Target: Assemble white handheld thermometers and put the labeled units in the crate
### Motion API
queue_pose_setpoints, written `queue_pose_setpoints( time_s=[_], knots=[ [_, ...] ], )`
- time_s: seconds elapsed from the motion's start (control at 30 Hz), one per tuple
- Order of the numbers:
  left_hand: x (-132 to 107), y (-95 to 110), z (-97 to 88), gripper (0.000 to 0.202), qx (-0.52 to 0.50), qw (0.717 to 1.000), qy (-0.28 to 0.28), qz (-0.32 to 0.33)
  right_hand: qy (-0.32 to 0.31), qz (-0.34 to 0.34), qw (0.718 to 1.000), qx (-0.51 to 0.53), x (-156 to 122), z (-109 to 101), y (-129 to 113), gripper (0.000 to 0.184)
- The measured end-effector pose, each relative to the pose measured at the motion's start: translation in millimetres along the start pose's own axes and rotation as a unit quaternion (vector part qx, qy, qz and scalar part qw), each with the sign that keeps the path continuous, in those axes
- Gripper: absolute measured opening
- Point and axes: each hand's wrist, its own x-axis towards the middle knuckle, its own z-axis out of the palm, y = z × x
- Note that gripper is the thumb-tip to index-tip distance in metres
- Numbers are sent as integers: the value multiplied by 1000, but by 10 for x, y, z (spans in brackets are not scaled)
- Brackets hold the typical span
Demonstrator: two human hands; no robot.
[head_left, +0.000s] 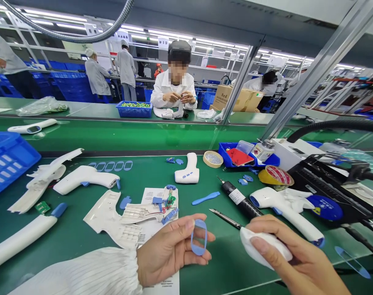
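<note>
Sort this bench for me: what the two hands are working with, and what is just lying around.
In hand:
- blue oval ring, pinched in the left hand
- white housing piece, gripped in the right hand

Lying about, untouched:
- electric screwdriver
- tape roll
- assembled white thermometer
- blue crate

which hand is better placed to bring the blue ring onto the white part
Probably left: the left hand pinches the blue ring between thumb and fingers, close beside the white part, which the right hand grips and can hold steady.
</note>
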Motion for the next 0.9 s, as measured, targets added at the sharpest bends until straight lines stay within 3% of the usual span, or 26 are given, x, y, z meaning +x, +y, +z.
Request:
queue_pose_setpoints(
  time_s=[0.2, 0.53, 0.7, 0.9],
  knots=[
    [-6, -6, 33, 24, -1, 1000, 25, 5, -33, -21, 996, 79, 57, 272, -238, 8],
    [12, 2, 67, 23, -11, 997, 75, 31, -19, -143, 989, 5, 82, 689, -256, 14],
    [22, 1, 48, 25, -5, 994, 105, 35, -87, -157, 984, -3, 83, 634, -309, 18],
    [8, 33, 58, 22, 27, 996, 79, 33, -180, -147, 972, 40, 74, 364, -371, 16]
  ],
)
